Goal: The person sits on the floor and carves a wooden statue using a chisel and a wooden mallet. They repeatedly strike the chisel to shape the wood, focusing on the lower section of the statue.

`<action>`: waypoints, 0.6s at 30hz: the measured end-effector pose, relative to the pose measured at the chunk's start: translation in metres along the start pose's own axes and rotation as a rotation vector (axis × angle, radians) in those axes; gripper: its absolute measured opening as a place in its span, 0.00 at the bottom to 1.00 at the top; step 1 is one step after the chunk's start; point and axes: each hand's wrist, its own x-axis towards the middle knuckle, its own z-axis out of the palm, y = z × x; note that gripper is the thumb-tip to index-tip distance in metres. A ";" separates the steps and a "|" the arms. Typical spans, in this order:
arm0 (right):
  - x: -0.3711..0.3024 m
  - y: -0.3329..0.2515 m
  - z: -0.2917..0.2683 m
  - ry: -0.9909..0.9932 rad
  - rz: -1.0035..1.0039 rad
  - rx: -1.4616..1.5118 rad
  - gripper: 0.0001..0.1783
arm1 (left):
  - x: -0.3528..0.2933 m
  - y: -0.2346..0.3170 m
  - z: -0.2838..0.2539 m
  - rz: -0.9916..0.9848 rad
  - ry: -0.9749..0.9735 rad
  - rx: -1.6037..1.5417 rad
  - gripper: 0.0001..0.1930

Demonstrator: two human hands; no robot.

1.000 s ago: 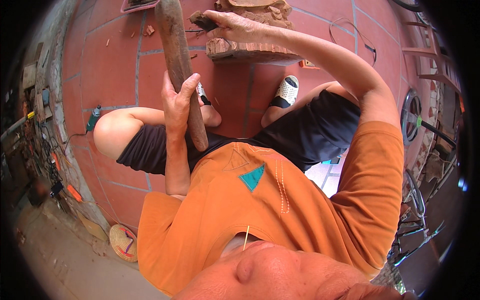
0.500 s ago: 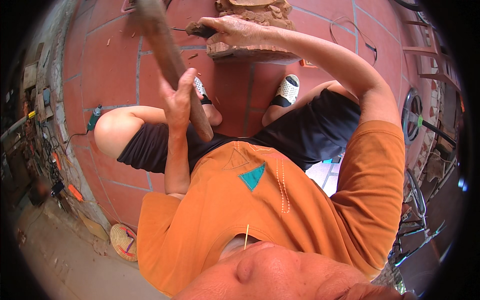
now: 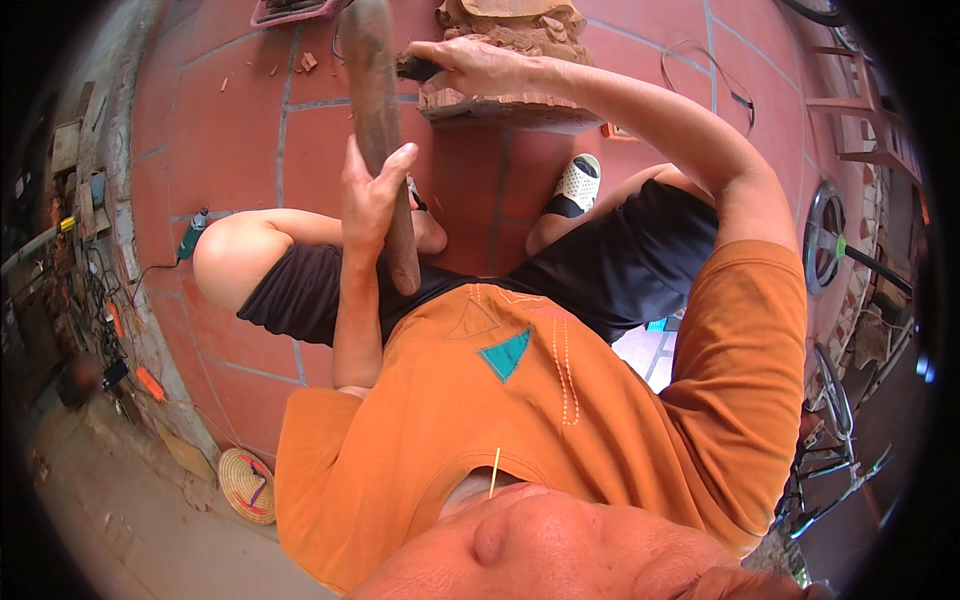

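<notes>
My left hand is wrapped round a long wooden mallet, its thick end pointing away from me and its thin end near my lap. Beyond it, my right hand grips a chisel; only its dark, worn handle end sticks out to the left of my fingers, close beside the mallet's head. The rest of the chisel is hidden by the hand. Under and behind that hand stands a carved block of brown wood, its far part cut by the top edge of the view.
Wood chips lie on the red tiles near a pink tray. A green power tool with a cord is beside my left knee. Cables and tools line the left wall. A red plastic chair and a wheel stand at right.
The mallet has swung to the right, its thick end now close to the chisel and its tilt more upright. My right hand has shifted slightly right with the chisel.
</notes>
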 end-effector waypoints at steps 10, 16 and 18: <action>0.003 0.008 -0.001 0.011 -0.058 0.048 0.28 | -0.003 -0.005 0.003 0.237 0.160 -0.321 0.17; 0.008 0.019 0.003 0.017 -0.076 0.055 0.28 | -0.003 0.000 -0.006 -0.025 -0.038 -0.105 0.15; 0.007 0.026 0.001 0.067 -0.111 0.086 0.27 | 0.001 -0.004 -0.008 0.054 0.000 -0.260 0.15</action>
